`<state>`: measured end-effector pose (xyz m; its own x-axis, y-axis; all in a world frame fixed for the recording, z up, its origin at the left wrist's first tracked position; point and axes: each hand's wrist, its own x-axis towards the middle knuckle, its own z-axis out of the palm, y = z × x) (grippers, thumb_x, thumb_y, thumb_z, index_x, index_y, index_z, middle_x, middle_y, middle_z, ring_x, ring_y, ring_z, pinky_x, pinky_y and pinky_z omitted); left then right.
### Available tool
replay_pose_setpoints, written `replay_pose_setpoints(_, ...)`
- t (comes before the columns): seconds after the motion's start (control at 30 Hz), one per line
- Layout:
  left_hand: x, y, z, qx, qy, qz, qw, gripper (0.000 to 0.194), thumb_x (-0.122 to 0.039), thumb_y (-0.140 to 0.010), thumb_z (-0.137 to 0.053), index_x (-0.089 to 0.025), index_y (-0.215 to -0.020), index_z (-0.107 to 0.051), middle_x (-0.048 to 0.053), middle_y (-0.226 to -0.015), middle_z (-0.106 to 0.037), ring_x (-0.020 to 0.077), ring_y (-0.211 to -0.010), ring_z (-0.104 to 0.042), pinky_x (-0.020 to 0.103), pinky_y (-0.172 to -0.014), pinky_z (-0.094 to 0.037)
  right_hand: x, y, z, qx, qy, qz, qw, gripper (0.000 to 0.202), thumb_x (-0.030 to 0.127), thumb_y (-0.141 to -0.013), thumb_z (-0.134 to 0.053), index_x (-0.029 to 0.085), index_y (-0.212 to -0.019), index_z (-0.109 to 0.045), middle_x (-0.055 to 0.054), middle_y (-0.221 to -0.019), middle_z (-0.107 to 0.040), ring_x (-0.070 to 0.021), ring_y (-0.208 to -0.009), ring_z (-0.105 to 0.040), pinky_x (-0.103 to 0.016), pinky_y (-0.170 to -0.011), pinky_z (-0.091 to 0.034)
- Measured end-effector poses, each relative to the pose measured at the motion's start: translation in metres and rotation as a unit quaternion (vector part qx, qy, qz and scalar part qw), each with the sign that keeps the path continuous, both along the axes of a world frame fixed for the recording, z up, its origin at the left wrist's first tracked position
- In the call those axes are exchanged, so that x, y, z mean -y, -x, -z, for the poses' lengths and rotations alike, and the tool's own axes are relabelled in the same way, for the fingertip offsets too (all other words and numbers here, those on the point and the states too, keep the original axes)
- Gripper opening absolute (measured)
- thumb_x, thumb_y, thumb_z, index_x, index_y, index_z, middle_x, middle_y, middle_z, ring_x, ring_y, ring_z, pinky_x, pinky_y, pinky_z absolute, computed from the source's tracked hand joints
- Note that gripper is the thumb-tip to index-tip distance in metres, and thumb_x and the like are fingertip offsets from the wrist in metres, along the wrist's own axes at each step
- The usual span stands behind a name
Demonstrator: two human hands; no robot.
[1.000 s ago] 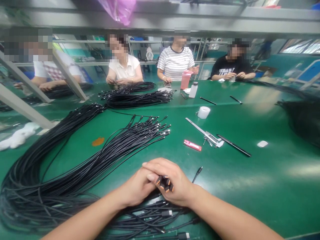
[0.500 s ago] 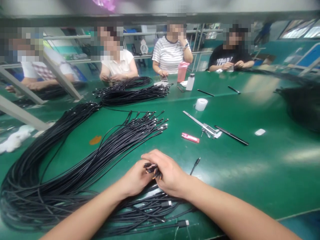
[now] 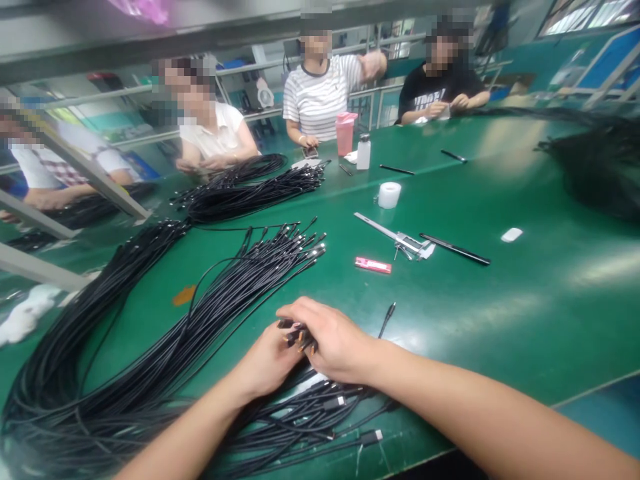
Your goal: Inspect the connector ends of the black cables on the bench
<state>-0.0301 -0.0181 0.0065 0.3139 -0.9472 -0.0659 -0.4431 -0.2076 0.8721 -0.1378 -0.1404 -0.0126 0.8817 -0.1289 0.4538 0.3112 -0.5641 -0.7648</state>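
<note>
Close together over the table's near side, my left hand point(image 3: 273, 360) and my right hand point(image 3: 333, 337) are closed around a small bunch of black cable connectors point(image 3: 299, 335). Copper-coloured tips show between the fingers. Beneath my wrists lie more black cables point(image 3: 320, 403), some with silver plugs pointing right. The long bundle of black cables point(image 3: 200, 313) curves round at the left, its plug ends fanned out beyond my hands. One loose cable end point(image 3: 388, 317) sticks out past my right wrist. How each finger grips is partly hidden.
On the green table point(image 3: 500, 340) are a caliper point(image 3: 390, 235), a black pen point(image 3: 455, 249), a red-and-white packet point(image 3: 373, 265), a white tape roll point(image 3: 389, 195) and a pink cup point(image 3: 345, 133). Another cable pile point(image 3: 255, 193) lies farther back. Several people sit opposite; metal posts point(image 3: 30, 263) slant at left.
The view has tilted and shifted, so the table items appear farther left. My hands stay closed around the connectors. The person in stripes has moved a raised hand away from the head.
</note>
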Motion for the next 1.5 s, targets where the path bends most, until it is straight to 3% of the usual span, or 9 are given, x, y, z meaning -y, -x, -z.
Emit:
replay_pose_setpoints(0.1,0.002,0.0,0.0,-0.049,-0.001,0.011,0.999,0.016,-0.03,-0.086,-0.06,-0.017,-0.078,-0.059,0.003,-0.079,-0.069,0.0168,-0.073,-0.063,0.029,-0.075,-0.052,0.005,-0.001,-0.004,0.002,-0.073,0.042,0.996,0.032,0.016,-0.085,-0.06,0.014,-0.117,-0.061,-0.011,-0.11,-0.066,-0.0221,-0.099,-0.063,-0.037,-0.091,-0.052)
replay_pose_setpoints(0.23,0.002,0.001,-0.005,-0.162,-0.024,0.004,0.987,0.025,-0.038,-0.088,-0.064,-0.015,-0.094,-0.059,0.002,-0.069,-0.069,0.0162,-0.062,-0.066,0.029,-0.067,-0.054,0.014,0.0,-0.016,-0.029,-0.183,0.099,0.978,0.04,0.032,-0.082,-0.071,0.017,-0.118,-0.061,-0.005,-0.099,-0.067,-0.0176,-0.085,-0.064,-0.031,-0.081,-0.053)
replay_pose_setpoints(0.37,-0.001,0.0,-0.011,-0.212,-0.026,-0.006,0.977,0.035,-0.038,-0.083,-0.072,-0.014,-0.104,-0.057,0.004,-0.077,-0.071,0.0157,-0.066,-0.067,0.029,-0.068,-0.055,0.019,0.001,-0.021,-0.032,-0.191,0.126,0.973,0.022,0.037,-0.085,-0.067,0.018,-0.097,-0.066,-0.001,-0.087,-0.066,-0.0149,-0.079,-0.061,-0.027,-0.076,-0.049)
replay_pose_setpoints(0.47,-0.005,-0.002,-0.012,-0.211,-0.039,-0.003,0.977,0.033,-0.038,-0.083,-0.071,-0.012,-0.098,-0.058,0.006,-0.079,-0.071,0.016,-0.069,-0.069,0.03,-0.071,-0.054,0.019,0.0,-0.016,-0.039,-0.192,0.117,0.974,0.022,0.039,-0.089,-0.063,0.017,-0.081,-0.062,0.003,-0.072,-0.06,-0.0118,-0.067,-0.055,-0.024,-0.066,-0.046)
replay_pose_setpoints(0.73,-0.011,-0.005,-0.023,-0.102,0.034,-0.076,0.991,0.03,-0.045,-0.09,-0.06,-0.015,-0.09,-0.057,0.0,-0.077,-0.064,0.0156,-0.072,-0.066,0.03,-0.072,-0.052,0.019,0.001,-0.011,-0.086,-0.301,0.104,0.944,0.031,0.051,-0.089,-0.061,0.02,-0.088,-0.053,0.006,-0.063,-0.051,-0.0106,-0.05,-0.053,-0.022,-0.047,-0.042)
replay_pose_setpoints(1.0,-0.022,-0.004,-0.024,0.055,0.115,-0.013,0.992,0.015,-0.019,-0.09,-0.057,-0.018,-0.099,-0.068,0.002,-0.092,-0.071,0.0132,-0.082,-0.064,0.022,-0.075,-0.048,0.016,0.019,-0.028,0.033,-0.128,0.032,0.991,0.012,0.028,-0.093,-0.06,0.019,-0.087,-0.06,-0.001,-0.082,-0.058,-0.0129,-0.072,-0.055,-0.027,-0.068,-0.046)
replay_pose_setpoints(1.17,-0.027,-0.002,-0.014,0.139,0.187,0.025,0.972,0.015,-0.013,-0.091,-0.051,-0.019,-0.095,-0.064,0.003,-0.088,-0.071,0.0122,-0.081,-0.065,0.021,-0.076,-0.049,0.01,0.023,-0.034,0.093,-0.07,-0.015,0.993,0.015,0.021,-0.083,-0.074,0.019,-0.095,-0.066,-0.002,-0.083,-0.062,-0.0157,-0.077,-0.058,-0.029,-0.07,-0.048)
replay_pose_setpoints(1.4,-0.03,0.002,-0.006,0.147,0.232,0.059,0.96,0.018,-0.006,-0.087,-0.049,-0.021,-0.094,-0.057,0.004,-0.089,-0.072,0.0141,-0.082,-0.069,0.022,-0.074,-0.052,0.003,0.025,-0.03,0.182,0.035,-0.007,0.983,0.012,0.016,-0.088,-0.065,0.018,-0.1,-0.063,-0.005,-0.079,-0.066,-0.0168,-0.071,-0.058,-0.029,-0.063,-0.048)
replay_pose_setpoints(1.5,-0.031,0.002,-0.005,0.142,0.217,0.06,0.964,0.036,-0.005,-0.087,-0.052,-0.022,-0.118,-0.052,0.004,-0.093,-0.073,0.0149,-0.082,-0.07,0.023,-0.077,-0.052,0.001,0.026,-0.032,0.193,0.07,-0.017,0.978,0.015,0.017,-0.091,-0.062,0.019,-0.105,-0.061,-0.005,-0.082,-0.069,-0.0167,-0.07,-0.06,-0.029,-0.062,-0.048)
